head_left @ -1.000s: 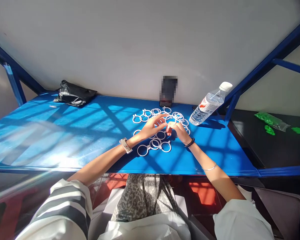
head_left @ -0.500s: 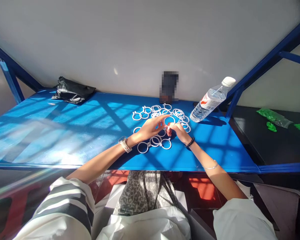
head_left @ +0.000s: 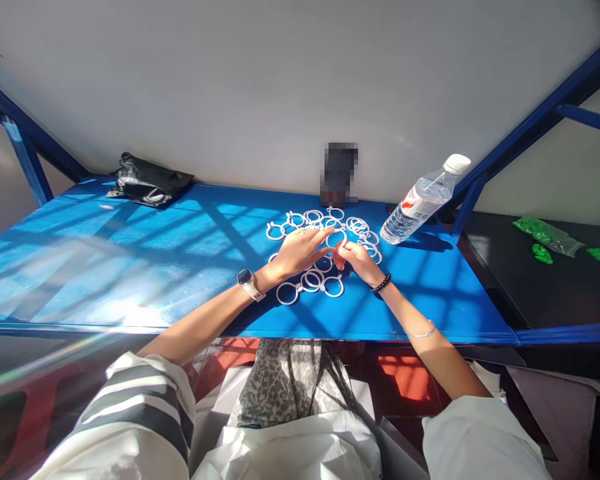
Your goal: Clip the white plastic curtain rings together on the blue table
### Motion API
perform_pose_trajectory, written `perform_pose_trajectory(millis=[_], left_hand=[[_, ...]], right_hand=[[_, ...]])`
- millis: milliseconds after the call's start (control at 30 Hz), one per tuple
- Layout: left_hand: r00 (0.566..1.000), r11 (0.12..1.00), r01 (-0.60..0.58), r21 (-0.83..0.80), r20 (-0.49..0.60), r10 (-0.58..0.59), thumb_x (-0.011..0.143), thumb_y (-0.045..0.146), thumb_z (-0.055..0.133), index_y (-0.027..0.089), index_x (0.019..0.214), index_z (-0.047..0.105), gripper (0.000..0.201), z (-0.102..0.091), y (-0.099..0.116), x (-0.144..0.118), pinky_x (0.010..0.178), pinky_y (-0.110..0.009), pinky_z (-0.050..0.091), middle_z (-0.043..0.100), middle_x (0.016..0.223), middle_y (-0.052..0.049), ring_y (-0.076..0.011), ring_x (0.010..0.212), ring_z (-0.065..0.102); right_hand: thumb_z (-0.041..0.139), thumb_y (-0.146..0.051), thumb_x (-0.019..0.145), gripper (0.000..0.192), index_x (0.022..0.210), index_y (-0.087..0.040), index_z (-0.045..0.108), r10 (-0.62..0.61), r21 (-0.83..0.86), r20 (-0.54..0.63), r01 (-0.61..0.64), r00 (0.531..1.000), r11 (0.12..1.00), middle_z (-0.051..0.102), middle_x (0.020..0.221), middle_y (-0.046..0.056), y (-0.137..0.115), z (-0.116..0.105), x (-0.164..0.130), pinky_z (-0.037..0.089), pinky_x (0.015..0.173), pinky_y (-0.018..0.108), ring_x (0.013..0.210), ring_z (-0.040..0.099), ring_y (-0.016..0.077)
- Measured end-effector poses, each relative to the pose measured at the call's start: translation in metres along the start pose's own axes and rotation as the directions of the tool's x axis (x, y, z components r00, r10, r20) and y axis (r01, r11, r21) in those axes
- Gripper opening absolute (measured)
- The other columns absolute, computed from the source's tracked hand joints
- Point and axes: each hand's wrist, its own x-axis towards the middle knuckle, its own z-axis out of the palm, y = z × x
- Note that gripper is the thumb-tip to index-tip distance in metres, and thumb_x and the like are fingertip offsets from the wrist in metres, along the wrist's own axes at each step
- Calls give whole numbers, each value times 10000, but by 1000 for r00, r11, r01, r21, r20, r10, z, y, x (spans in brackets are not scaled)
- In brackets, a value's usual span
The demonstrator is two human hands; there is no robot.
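Observation:
A white curtain ring [head_left: 346,238] with a small eyelet is held up between my two hands, just above the blue tabletop. My left hand [head_left: 300,253] reaches in from the left, palm down, its fingers along the top of the ring and its thumb below. On the other side, my right hand [head_left: 361,261] is curled, with thumb and fingers pinching the ring's lower right edge. Fingers cover part of that edge. Several more white curtain rings [head_left: 333,296] lie flat around and under both hands, some overlapping; my left hand hides a few.
A water bottle [head_left: 416,205] stands to the right of the rings. Behind them a blurred dark upright object [head_left: 339,170] leans near the wall. A black plastic bag [head_left: 150,181] lies at the back left of the blue table [head_left: 130,253]. Green bagged items [head_left: 547,235] sit on a dark surface to the right.
My left hand and wrist have rolled, so the watch face now shows. The held ring has shifted slightly left, and both hands still grip it. The loose rings lie as before.

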Motion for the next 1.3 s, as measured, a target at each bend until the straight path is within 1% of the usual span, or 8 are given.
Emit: perform_pose_trajectory(millis=[133,267,400,600,733,933,1167,1300], left_hand=[[999,1000,0,23,-37,1,889,455,574,156,1257,562,473,4,-6,0,739,-270,457,707,900,-69,-185,830,658],[998,1000,-17,17,-60,18,893,458,567,150,1243,575,467,7,-11,1,732,-272,458,703,881,-72,-186,820,659],[995,998,-53,-30,-89,50,913,481,522,135,1231,576,473,7,-14,0,707,-264,458,697,861,-73,-173,780,654],[991,987,-97,-127,-108,83,941,467,478,130,1275,528,478,6,-18,-1,617,-224,442,689,808,-44,-129,677,623],[988,984,-114,-135,-119,98,944,459,478,130,1279,530,473,6,-17,0,609,-213,439,683,772,-37,-123,665,621],[988,985,-117,-123,-115,103,959,443,451,132,1261,548,444,6,-15,-1,611,-209,444,684,783,-44,-122,672,630],[998,987,-60,-152,-37,54,967,391,434,145,1303,510,423,4,-13,-1,597,-208,436,694,840,-54,-119,680,629],[999,986,-32,-165,-30,27,957,368,438,147,1315,490,424,-1,-10,-2,594,-216,434,690,836,-49,-120,671,622]], right_hand=[[546,-505,844,310,805,-198,544,18,33,3,-18,1000,999,572,599,-25,1,0,0,440,560,271,536,526,123],[534,-493,856,316,758,-193,532,4,-14,3,-4,1000,1000,564,592,-24,-1,-1,-1,425,559,262,534,523,115],[520,-493,870,345,716,-185,541,-2,-33,15,3,1000,999,571,594,-13,-4,-2,-1,424,574,263,543,525,114],[543,-526,853,363,772,-175,579,4,44,44,-6,999,999,574,589,-14,-6,-2,-1,428,567,264,534,510,113],[568,-537,833,371,791,-169,590,6,79,51,-10,999,997,573,585,-14,-8,-2,-1,439,560,263,527,509,113],[641,-505,783,334,801,-178,571,3,59,-4,-3,1000,998,574,605,-21,-4,0,-2,470,572,263,539,536,113],[668,-481,739,307,731,-192,566,8,-56,-103,-13,995,998,609,673,10,-4,0,0,487,554,285,545,565,136],[687,-481,709,305,722,-202,566,-6,-89,-164,-9,986,996,628,694,26,-5,-1,2,488,545,302,538,571,151]])
